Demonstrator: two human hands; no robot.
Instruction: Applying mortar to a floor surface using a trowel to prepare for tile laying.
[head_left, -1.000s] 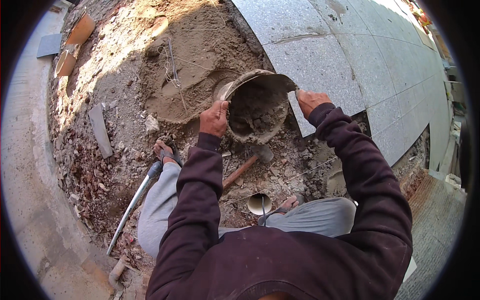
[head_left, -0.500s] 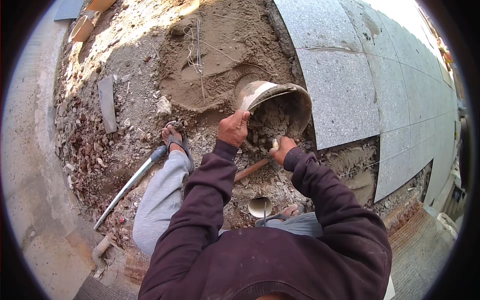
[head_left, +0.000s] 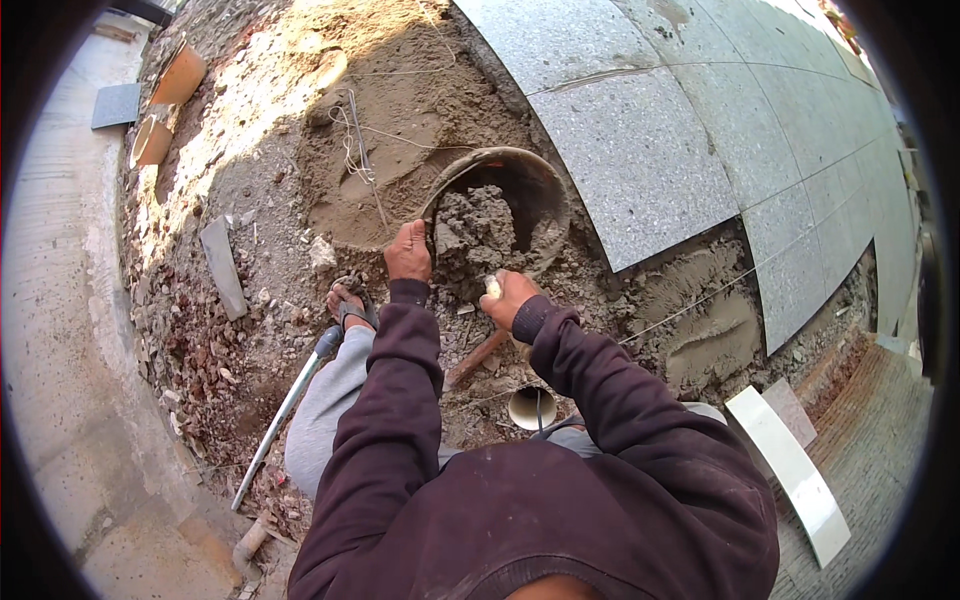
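Note:
My left hand is closed on the left rim of a mortar-caked bucket, which leans on the ground with its mouth tipped toward me. Wet grey mortar is heaped inside and reaches the near lip. At that lip, my right hand wraps round the pale-ended handle of what looks like a trowel; the blade is hidden by the mortar.
Grey speckled slabs lie to the right, with a string running beside them. A wooden handle, an open pipe end and a plastic pipe are near my feet. Sand lies beyond the bucket.
The bucket's mouth has turned up and toward me, showing more mortar inside. Both hands have stayed with the bucket and the tool. The whole view has shifted.

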